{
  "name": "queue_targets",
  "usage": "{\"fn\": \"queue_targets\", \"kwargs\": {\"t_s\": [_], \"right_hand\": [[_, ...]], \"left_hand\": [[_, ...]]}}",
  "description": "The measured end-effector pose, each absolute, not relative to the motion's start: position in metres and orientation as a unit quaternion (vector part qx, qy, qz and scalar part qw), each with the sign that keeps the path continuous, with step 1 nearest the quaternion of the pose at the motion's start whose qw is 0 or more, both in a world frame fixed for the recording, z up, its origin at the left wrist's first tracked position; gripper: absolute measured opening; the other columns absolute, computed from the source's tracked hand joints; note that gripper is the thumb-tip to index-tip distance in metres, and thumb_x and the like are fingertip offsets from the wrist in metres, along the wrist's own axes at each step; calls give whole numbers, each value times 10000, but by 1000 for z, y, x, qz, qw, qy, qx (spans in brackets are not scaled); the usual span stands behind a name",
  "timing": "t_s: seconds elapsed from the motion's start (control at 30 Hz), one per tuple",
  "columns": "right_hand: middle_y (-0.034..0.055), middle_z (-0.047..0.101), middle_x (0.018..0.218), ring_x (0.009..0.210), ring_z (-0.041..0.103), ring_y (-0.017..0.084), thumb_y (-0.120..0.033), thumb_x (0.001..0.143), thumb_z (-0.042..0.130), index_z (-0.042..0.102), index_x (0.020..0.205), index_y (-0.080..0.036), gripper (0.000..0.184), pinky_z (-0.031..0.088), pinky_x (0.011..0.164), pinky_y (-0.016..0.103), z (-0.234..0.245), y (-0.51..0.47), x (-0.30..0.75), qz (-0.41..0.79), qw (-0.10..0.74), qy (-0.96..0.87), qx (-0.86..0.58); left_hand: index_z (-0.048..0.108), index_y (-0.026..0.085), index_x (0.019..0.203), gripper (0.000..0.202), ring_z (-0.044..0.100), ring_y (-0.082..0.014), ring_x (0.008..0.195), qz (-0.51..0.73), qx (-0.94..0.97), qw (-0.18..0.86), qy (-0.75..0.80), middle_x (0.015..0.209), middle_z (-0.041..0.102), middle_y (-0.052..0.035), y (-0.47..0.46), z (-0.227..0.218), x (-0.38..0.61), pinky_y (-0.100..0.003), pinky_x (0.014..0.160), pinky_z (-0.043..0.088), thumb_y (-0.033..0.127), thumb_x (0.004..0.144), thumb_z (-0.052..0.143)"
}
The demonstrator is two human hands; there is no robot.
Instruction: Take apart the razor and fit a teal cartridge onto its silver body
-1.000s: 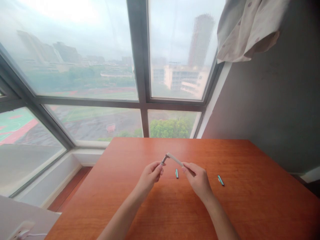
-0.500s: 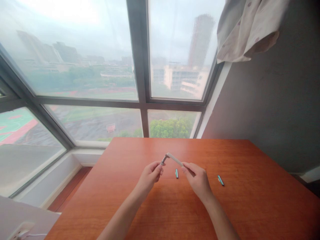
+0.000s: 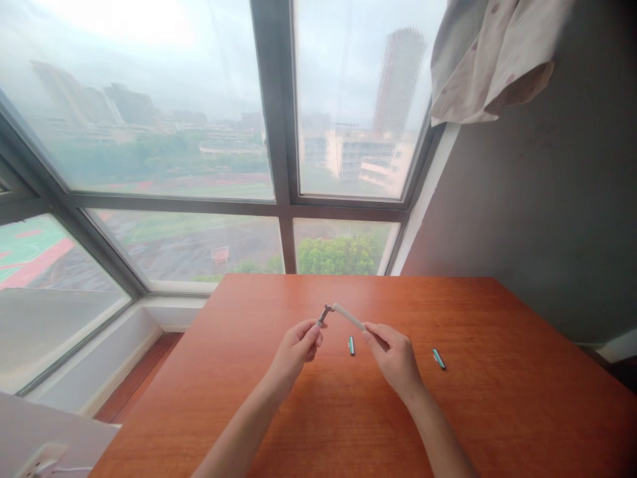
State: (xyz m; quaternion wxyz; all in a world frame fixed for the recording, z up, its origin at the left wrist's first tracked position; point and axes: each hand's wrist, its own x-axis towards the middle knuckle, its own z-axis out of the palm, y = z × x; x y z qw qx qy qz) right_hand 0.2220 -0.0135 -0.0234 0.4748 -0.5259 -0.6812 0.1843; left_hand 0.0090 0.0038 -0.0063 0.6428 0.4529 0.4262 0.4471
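My left hand [image 3: 297, 346] is closed around a grey razor handle [image 3: 324, 315], whose forked head end points up and away and carries no blade cartridge. A slim pale stick [image 3: 350, 317] is pinched in my right hand [image 3: 393, 352], slanting up to the left. Its far tip is very close to the head of the razor handle; whether they touch I cannot tell. My right fingers hide the stick's near end. On the table between my hands lies a teal-and-black razor cartridge [image 3: 352, 346]. Another such cartridge [image 3: 438, 359] lies to the right of my right hand.
The reddish-brown wooden table [image 3: 199, 398] stretches beneath both hands, its far edge close to the large window [image 3: 343, 206]. A pale curtain [image 3: 497, 60] hangs at upper right before a grey wall [image 3: 537, 199]. A wall socket [image 3: 44, 459] with a white cable shows at lower left.
My left hand has shifted slightly left, drawing the razor handle's head a little away from the stick's tip. My right hand and both cartridges look unmoved.
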Motion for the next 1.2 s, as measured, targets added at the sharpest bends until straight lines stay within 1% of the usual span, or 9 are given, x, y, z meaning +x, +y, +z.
{"fn": "queue_targets", "kwargs": {"t_s": [0.23, 0.43, 1.03, 1.2], "right_hand": [[93, 723, 897, 808, 676, 223, -315, 877, 519, 718, 948, -190, 245, 547, 700, 296, -23, -13, 220, 177, 483, -685, -516], [81, 719, 875, 802, 675, 218, -319, 888, 501, 709, 958, -194, 252, 544, 690, 284, -24, -13, 222, 181, 474, -686, -522], [91, 721, 913, 816, 678, 222, -310, 882, 505, 719, 963, -195, 255, 545, 676, 278, -27, -12, 222, 160, 466, -692, -527], [90, 719, 926, 834, 675, 222, -303, 883, 509, 714, 949, -188, 244, 539, 698, 277, -28, -11, 223, 162, 463, -692, -530]], "left_hand": [[620, 130, 888, 399, 252, -40, 433, 437, 455, 647, 428, 608, 454, 51, 3, -8, 11, -215, 435, 138, 491, 721, 653], [627, 134, 889, 391, 241, -34, 428, 443, 451, 648, 426, 609, 459, 54, 3, -6, 11, -218, 438, 134, 484, 717, 661], [614, 131, 911, 369, 248, -26, 425, 454, 439, 652, 420, 618, 456, 60, 6, -12, 10, -216, 439, 125, 441, 721, 671], [612, 134, 902, 378, 251, -27, 423, 457, 437, 652, 418, 618, 458, 61, 6, -13, 9, -216, 442, 127, 452, 708, 677]]}}
